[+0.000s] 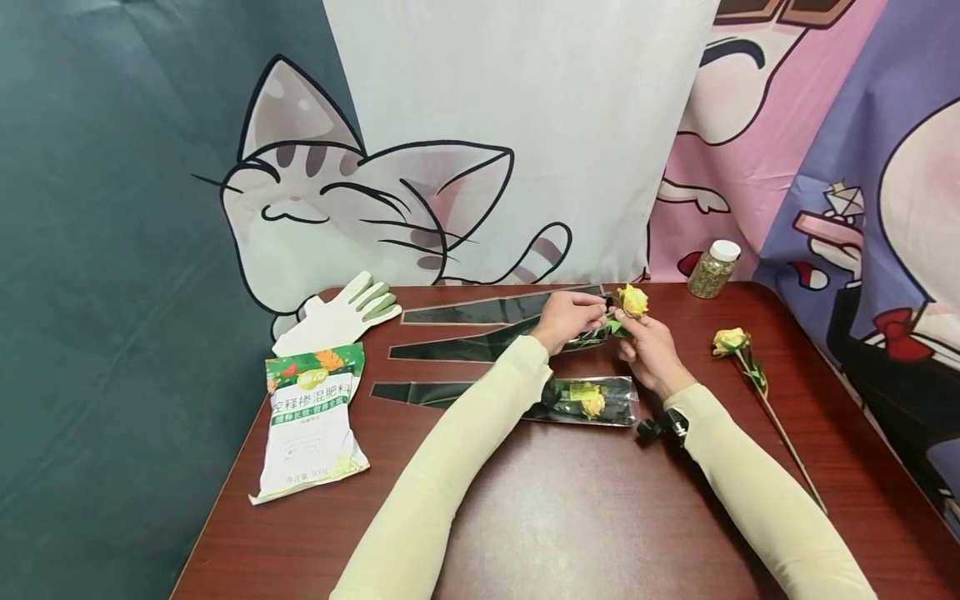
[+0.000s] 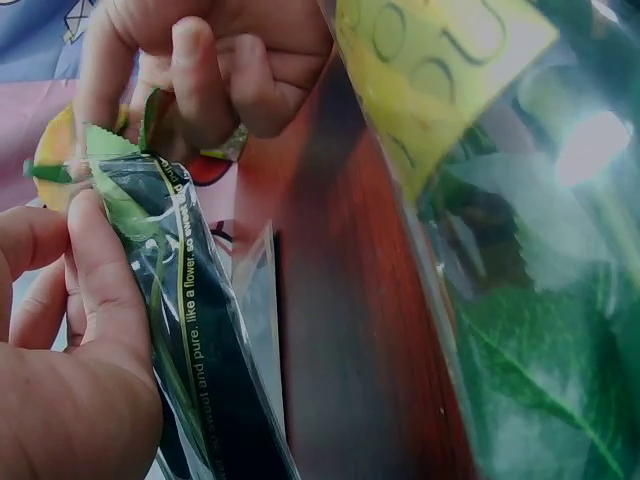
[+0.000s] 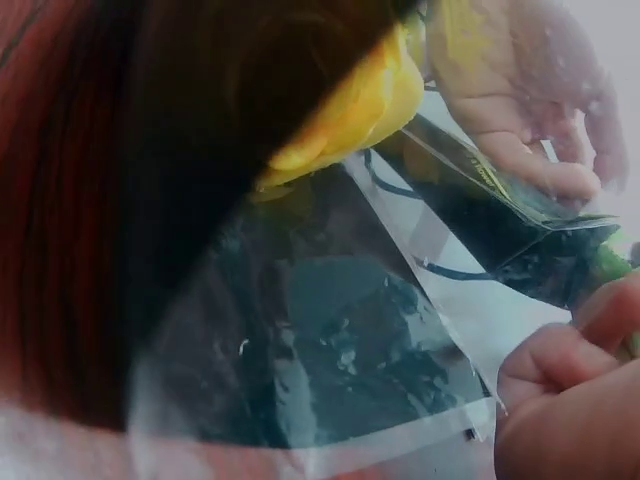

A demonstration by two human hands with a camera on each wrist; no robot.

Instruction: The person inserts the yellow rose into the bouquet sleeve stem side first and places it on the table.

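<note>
My left hand [image 1: 567, 321] pinches the mouth of a narrow black-and-clear flower sleeve [image 2: 225, 350] printed with small text. Green stems of an artificial yellow rose [image 1: 633, 300] run down inside that sleeve, while its leaves [image 2: 125, 190] stick out at the mouth. Just below the bloom, my right hand [image 1: 655, 354] holds the rose by its stem, which the fingers partly hide. Nearer me on the table lies a sleeved yellow rose [image 1: 592, 402], partly under my left forearm. Another flat sleeve [image 1: 465, 312] lies behind the hands.
A loose yellow rose [image 1: 730, 341] with a long stem lies at the right. Behind it stands a white-capped jar [image 1: 712, 271]. On the left are a fertilizer bag [image 1: 311, 433] and white-and-green gloves [image 1: 337, 317]. Cartoon-printed curtains hang along the table's back edge.
</note>
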